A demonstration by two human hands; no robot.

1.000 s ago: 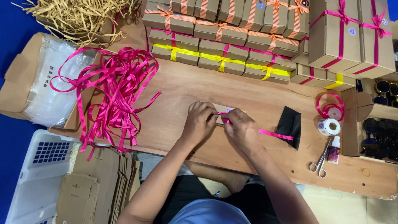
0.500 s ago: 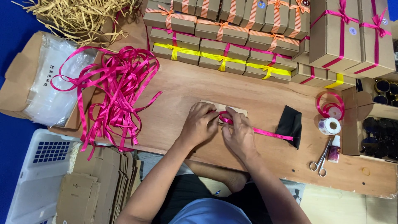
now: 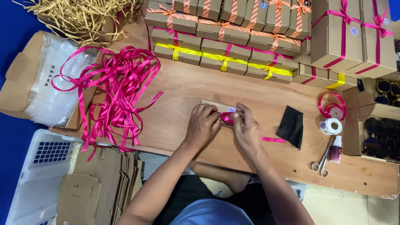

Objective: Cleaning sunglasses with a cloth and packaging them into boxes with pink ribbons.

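A small flat brown cardboard box point(image 3: 213, 105) lies on the wooden table point(image 3: 179, 89), mostly hidden under my hands. A pink ribbon point(image 3: 227, 118) is wrapped over it. My left hand point(image 3: 202, 125) presses on the box and pinches the ribbon at its right side. Fingers of my right hand point(image 3: 246, 130) grip the same ribbon just beside it. The ribbon's loose tail point(image 3: 273, 140) trails right across the table toward a black pouch point(image 3: 292, 126).
A tangle of pink ribbons point(image 3: 118, 89) lies at left. Stacked ribbon-tied boxes point(image 3: 266, 37) line the back. A ribbon coil point(image 3: 332, 107), sticker roll point(image 3: 331, 126), small bottle point(image 3: 335, 150) and scissors point(image 3: 321, 161) sit at right. Flat cardboard blanks point(image 3: 98, 187) are at lower left.
The ribbon's loose tail has been drawn in and looks shorter. My right hand shifted slightly and its fingers lifted over the knot; my left hand stayed on the box.
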